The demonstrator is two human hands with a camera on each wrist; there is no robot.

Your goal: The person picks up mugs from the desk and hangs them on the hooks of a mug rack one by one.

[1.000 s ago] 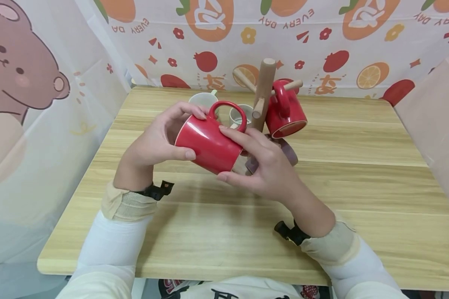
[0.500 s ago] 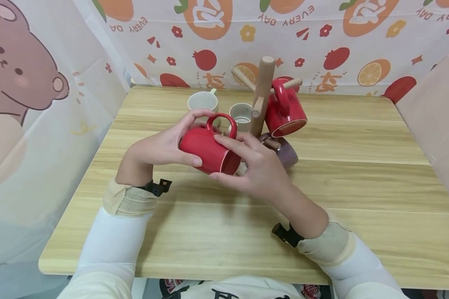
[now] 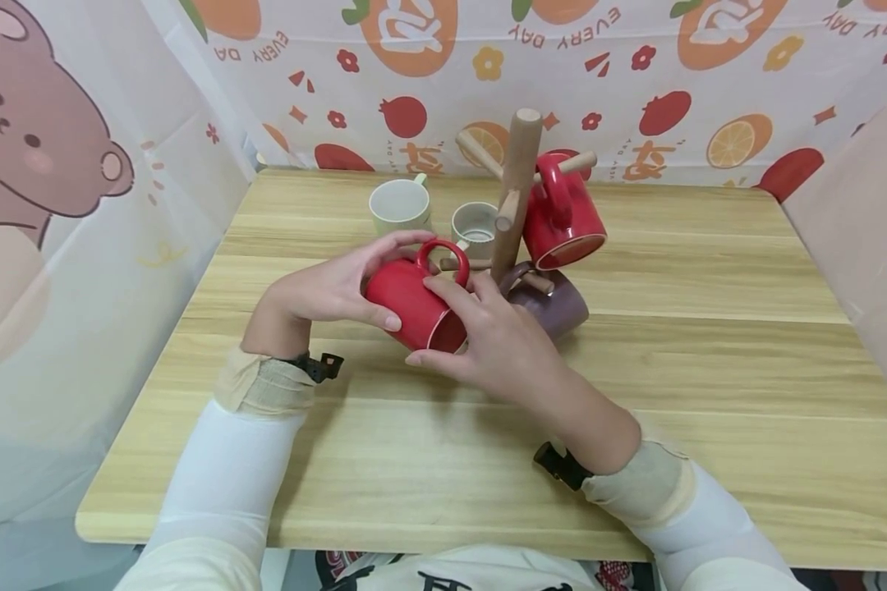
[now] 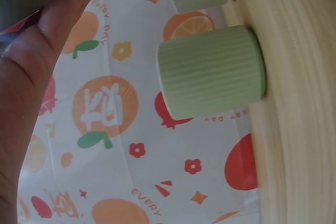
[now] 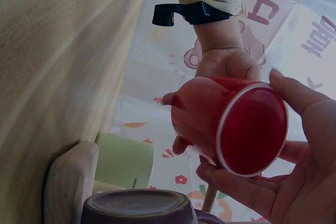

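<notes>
In the head view a red mug is held tilted above the table, its mouth facing right and down. My left hand grips its base end, thumb in front. On the mouth side, my right hand holds the rim between thumb and fingers, with fingertips close to the handle. The right wrist view shows the mug's white-edged rim and red inside. Just behind stands a wooden mug tree. A second red mug hangs on its right peg, and a purple mug hangs lower, on a front peg.
Behind my left hand stands a pale green ribbed mug, large in the left wrist view. A smaller pale cup stands beside the tree's post. Printed curtains border the wooden table at the back and sides.
Both hands have lowered the red mug toward the table's front and turned its mouth more toward the camera. More of the purple mug and a left peg now show.
</notes>
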